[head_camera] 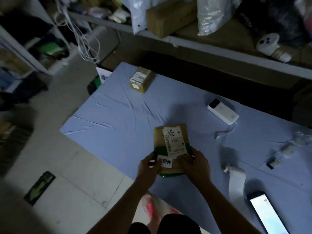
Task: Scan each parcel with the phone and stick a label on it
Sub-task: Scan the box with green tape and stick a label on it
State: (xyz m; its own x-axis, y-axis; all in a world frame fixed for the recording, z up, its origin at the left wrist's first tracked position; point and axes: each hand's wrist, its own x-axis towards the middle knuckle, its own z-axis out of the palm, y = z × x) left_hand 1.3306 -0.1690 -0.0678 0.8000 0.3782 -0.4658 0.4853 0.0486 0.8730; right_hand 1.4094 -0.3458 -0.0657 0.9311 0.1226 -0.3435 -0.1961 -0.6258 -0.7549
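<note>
Fingers (152, 160) of left hand (148, 168) curled round left edge of held parcel (168, 134), thumb laid on edge of one white sticker (167, 162) with black characters, at parcel's lower left. Right hand (196, 163) gripping same parcel at lower right, thumb on top face, fingers curled at right edge. Both hands closed on it. Parcel brown with green band, one printed shipping label (175, 142) with handwriting on top face. Position: over near edge of blue-covered table (109, 115); lifted or resting, cannot tell.

Parcels at table: two. Second parcel (141, 80), small brown box with own label, at far left, well apart from hands.

One white power bank (222, 111) at far right, one cable (224, 131) trailing from it. One strip of label backing (236, 179) just right of right forearm, end curled. One phone (266, 215), face up, screen lit, bottom right, near strip. Small dark bits (272, 162) and crumpled clear plastic (302, 139) at right edge, too blurred to name.

Behind table: shelf (236, 53) with one cardboard box (170, 17), white plastic bags (214, 12), one white round device (268, 43). On floor left: one flat black-green object (39, 187).
</note>
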